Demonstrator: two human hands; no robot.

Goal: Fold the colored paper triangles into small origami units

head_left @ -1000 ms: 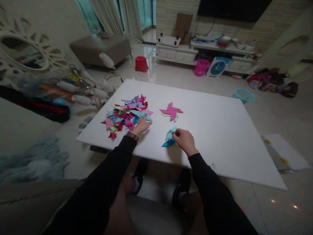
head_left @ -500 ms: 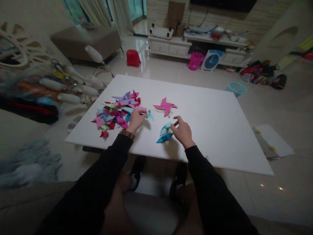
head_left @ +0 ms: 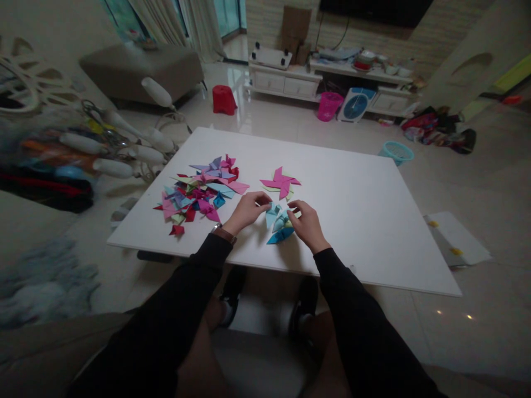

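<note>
**Hand Position and Clearance at the Folded Paper Pieces**

The near edge of the white bench (head_left: 365, 210) runs in front of you, below both hands. To the right of your right hand (head_left: 309, 224), the bench top extends to its right edge, giving lateral room on that side. A narrower strip of white surface separates the multicolored paper pile (head_left: 199, 193) from the blue pieces between your hands. The pile occupies the left part of the bench; a small red folded piece (head_left: 177, 230) lies at its near side, toward the near edge. The pink-and-green pinwheel (head_left: 282, 182) lies flat beyond your hands. On the floor, past the far right corner, stands a light-blue basket (head_left: 397, 152).

Your left hand (head_left: 248, 209) has thumb and forefinger drawn together on the light-blue folded piece (head_left: 272, 213), held just left of the other blue pieces. Your right hand has thumb and forefinger slightly apart, beside the pale-blue folded piece (head_left: 282, 221); whether the fingertips touch it cannot be told. The deep-blue folded piece (head_left: 281, 236) lies on the near side of the pale-blue one, close to the near edge.
</note>
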